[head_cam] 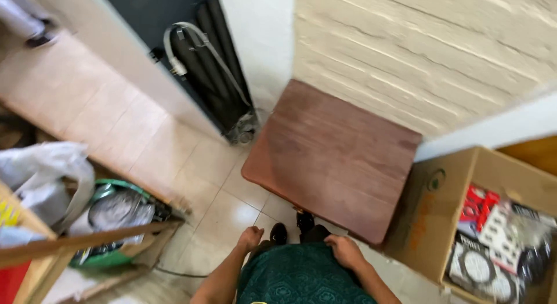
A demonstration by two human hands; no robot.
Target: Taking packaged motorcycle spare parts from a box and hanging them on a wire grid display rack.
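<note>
Ahead: wooden stool (pixel 333 159) | right: cardboard box (pixel 432 217) | hands (pixel 297 246) empty

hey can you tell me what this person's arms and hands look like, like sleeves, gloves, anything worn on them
Both arms are bare from the elbow down as far as the view shows: no sleeves reach the forearms. The left hand and right hand wear no gloves, and no watch, ring or bracelet is visible, though the picture is somewhat blurred. Between the arms is a dark green patterned garment on the torso.
</note>
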